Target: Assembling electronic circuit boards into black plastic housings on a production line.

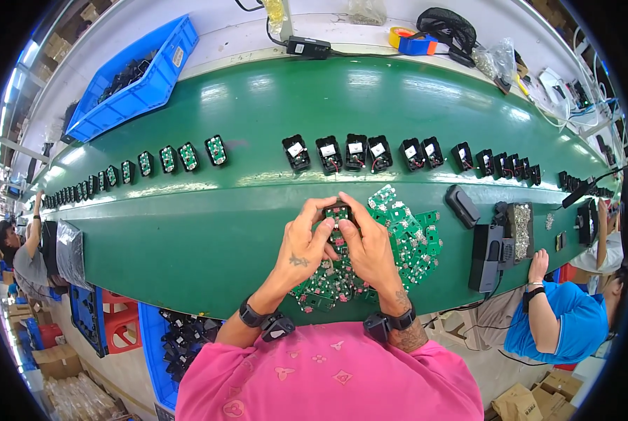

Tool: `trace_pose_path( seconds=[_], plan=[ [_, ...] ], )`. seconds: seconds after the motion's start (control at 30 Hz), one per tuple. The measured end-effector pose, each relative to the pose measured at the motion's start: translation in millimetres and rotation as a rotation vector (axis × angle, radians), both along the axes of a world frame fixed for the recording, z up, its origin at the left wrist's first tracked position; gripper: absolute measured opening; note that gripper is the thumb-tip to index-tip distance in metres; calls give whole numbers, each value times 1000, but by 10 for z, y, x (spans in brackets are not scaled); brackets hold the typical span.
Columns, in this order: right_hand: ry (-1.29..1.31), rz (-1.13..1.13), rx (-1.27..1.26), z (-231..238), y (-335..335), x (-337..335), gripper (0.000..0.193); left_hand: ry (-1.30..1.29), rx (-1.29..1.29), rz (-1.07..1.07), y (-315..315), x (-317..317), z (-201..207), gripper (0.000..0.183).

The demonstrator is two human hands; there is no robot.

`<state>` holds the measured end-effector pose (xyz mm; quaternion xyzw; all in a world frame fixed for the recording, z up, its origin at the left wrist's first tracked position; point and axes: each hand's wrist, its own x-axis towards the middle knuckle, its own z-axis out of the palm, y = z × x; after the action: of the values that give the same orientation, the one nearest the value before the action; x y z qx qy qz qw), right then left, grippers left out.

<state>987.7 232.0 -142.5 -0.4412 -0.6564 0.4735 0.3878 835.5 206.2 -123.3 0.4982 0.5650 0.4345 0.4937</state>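
Both my hands meet at the near middle of the green bench. My left hand [301,242] and my right hand [367,245] are closed round a small black plastic housing [338,205], one on each side. A green circuit board [338,219] shows at its open face, with both thumbs pressing on it. Fingers hide most of the housing. Loose green circuit boards [413,235] are heaped under and right of my hands. Beyond them stands a row of open black housings [356,152] with white blocks inside. Farther left, housings with boards fitted [215,150] form another row.
A blue crate [128,84] of black parts stands far left. Right of the heap are a black case [462,206], a dark grey device [487,258] and a tray of small metal parts [520,231]. A co-worker in blue [559,316] sits at the right.
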Motion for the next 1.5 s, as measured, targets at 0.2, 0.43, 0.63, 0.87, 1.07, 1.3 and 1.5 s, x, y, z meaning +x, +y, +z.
trace_pose_path(
  seconds=[0.2, 0.43, 0.63, 0.87, 1.07, 1.3, 1.5],
  plan=[
    [2, 6, 14, -32, 7, 35, 40, -2, 6, 7, 13, 32, -7, 35],
    [331, -39, -82, -126, -38, -34, 38, 135, 172, 29, -42, 106, -3, 33],
    [421, -39, -116, -234, 7, -180, 37, 164, 240, 109, -52, 60, -108, 31],
    [236, -23, -8, -96, 26, -253, 40, 72, 178, 142, -44, -80, -67, 34],
    [247, -1, 460, 36, -30, -126, 53, 438, 952, 175, -35, 50, -124, 27],
    [266, 80, 582, 42, -2, -40, 49, 430, 1026, 194, -48, 127, -66, 26],
    [207, 76, -221, 74, 90, -57, 44, -274, -157, 134, 119, -59, 9, 24]
  ],
)
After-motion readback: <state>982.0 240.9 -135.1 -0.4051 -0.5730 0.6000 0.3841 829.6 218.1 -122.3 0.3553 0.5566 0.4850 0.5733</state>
